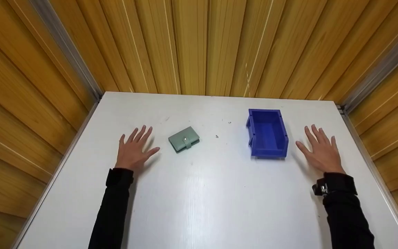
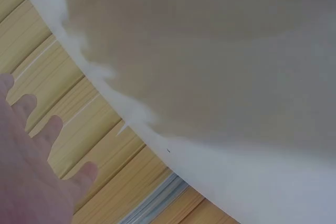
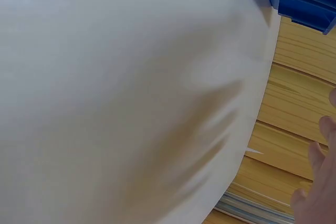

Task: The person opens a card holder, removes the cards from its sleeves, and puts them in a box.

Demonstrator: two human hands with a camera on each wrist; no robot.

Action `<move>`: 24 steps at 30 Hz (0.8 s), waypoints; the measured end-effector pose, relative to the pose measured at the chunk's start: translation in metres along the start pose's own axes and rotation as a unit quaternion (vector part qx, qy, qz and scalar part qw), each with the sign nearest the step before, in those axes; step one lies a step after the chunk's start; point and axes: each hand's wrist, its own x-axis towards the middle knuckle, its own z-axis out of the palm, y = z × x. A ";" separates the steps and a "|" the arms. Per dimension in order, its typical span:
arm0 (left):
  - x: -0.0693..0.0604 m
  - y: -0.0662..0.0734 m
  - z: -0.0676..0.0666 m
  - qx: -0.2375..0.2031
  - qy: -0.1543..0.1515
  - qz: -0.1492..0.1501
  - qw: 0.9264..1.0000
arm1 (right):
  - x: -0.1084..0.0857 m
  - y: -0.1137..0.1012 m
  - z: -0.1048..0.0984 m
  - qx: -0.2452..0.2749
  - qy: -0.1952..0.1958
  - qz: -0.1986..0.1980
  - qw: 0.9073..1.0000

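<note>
A deep-blue, open-topped plastic bin (image 1: 269, 152) is cropped at the right wrist view's corner; the inside of a closed, sage-green, rectangular wallet (image 1: 179, 140) with a snap strap (image 1: 187, 142) is hidden. Black sleeves (image 1: 111, 214) run off the lower edge. The left hand (image 1: 132, 151), back upward, has its grip spread left of the wallet; the right hand (image 1: 321, 152) spreads its grip beside the bin. Wallet and bin rest on a white, faintly grained bench (image 1: 199, 200), before ridged, wood-patterned panels (image 1: 192, 45).
</note>
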 end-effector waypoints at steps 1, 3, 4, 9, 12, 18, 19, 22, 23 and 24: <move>0.000 0.000 0.001 0.002 -0.004 -0.002 1.000 | -0.001 0.001 0.001 0.000 -0.003 0.000 1.000; 0.000 0.001 0.002 0.006 -0.006 -0.001 1.000 | -0.002 0.003 0.003 0.002 -0.006 0.001 1.000; 0.001 0.003 0.003 0.007 -0.006 0.000 1.000 | -0.003 0.004 0.004 0.001 -0.006 0.001 1.000; 0.008 0.015 0.004 -0.004 -0.009 0.010 1.000 | -0.008 0.011 0.005 0.007 -0.004 0.008 1.000; 0.012 0.025 0.004 -0.030 -0.022 0.014 0.999 | -0.007 0.010 0.005 0.012 -0.005 0.007 1.000; 0.016 0.048 0.008 -0.070 -0.068 0.036 0.995 | -0.004 0.007 0.007 0.010 -0.006 0.003 1.000; 0.017 0.052 0.009 -0.072 -0.074 0.043 0.994 | -0.004 0.006 0.007 0.011 -0.007 0.005 1.000; 0.019 0.063 0.014 -0.078 -0.079 0.063 0.992 | -0.004 0.003 0.006 0.014 -0.006 0.010 1.000; 0.020 0.066 0.015 -0.081 -0.078 0.065 0.992 | -0.004 0.002 0.005 0.018 -0.005 0.012 1.000; 0.021 0.069 0.017 -0.085 -0.074 0.068 0.991 | -0.004 0.000 0.005 0.022 -0.002 0.013 1.000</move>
